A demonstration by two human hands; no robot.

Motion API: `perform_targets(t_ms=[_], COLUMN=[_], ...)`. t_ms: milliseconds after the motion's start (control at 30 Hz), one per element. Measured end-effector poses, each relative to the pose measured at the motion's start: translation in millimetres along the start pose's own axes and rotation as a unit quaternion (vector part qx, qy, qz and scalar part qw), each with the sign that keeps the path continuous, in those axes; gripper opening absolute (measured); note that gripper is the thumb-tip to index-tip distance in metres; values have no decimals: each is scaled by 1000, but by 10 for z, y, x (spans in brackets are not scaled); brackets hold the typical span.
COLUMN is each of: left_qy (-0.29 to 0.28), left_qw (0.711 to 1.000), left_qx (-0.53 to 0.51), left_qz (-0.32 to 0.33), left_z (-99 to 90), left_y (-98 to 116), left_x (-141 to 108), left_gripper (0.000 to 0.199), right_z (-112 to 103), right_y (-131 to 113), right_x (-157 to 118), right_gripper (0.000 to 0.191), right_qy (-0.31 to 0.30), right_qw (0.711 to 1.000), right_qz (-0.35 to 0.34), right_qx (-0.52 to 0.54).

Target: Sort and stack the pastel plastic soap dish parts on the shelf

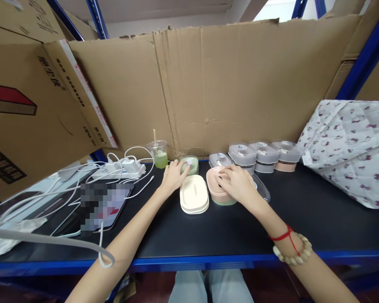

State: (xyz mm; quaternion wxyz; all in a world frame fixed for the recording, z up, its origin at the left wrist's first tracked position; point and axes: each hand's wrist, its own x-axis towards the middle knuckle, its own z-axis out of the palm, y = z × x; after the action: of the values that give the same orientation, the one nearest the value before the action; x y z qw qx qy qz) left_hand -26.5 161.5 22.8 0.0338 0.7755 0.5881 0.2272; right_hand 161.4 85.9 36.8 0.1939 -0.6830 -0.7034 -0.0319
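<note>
My left hand reaches over the cream lids, its fingertips at the edge of a small green container behind them. The fingers are apart and hold nothing that I can see. My right hand rests on top of a pink container, fingers spread over its upper face. A green piece shows beneath the pink one. To the right of it, a clear lid lies partly hidden behind my right hand and wrist.
Lidded containers stand in a row at the back right, beside a patterned bag. A cup of green drink, a power strip, white cables and a tablet occupy the left. Cardboard walls the back.
</note>
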Motion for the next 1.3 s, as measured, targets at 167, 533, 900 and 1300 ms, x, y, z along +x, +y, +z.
perform_targets(t_ms=[167, 533, 900, 1300], left_qy=[34, 166, 328, -156], left_qw=[986, 984, 855, 678], left_qx=[-3, -52, -122, -718], left_qz=[-161, -36, 383, 2], left_z=[-35, -26, 78, -91], left_y=[-76, -30, 383, 527], left_x=[-7, -77, -500, -511], left_gripper=[76, 79, 70, 71], right_z=[65, 278, 152, 96], right_y=[24, 60, -143, -67], right_x=[27, 59, 16, 52], right_gripper=[31, 40, 80, 88], right_qy=[34, 140, 33, 17], right_qw=[999, 949, 754, 777], right_qz=[-20, -69, -9, -28], right_qx=[26, 275, 656, 629])
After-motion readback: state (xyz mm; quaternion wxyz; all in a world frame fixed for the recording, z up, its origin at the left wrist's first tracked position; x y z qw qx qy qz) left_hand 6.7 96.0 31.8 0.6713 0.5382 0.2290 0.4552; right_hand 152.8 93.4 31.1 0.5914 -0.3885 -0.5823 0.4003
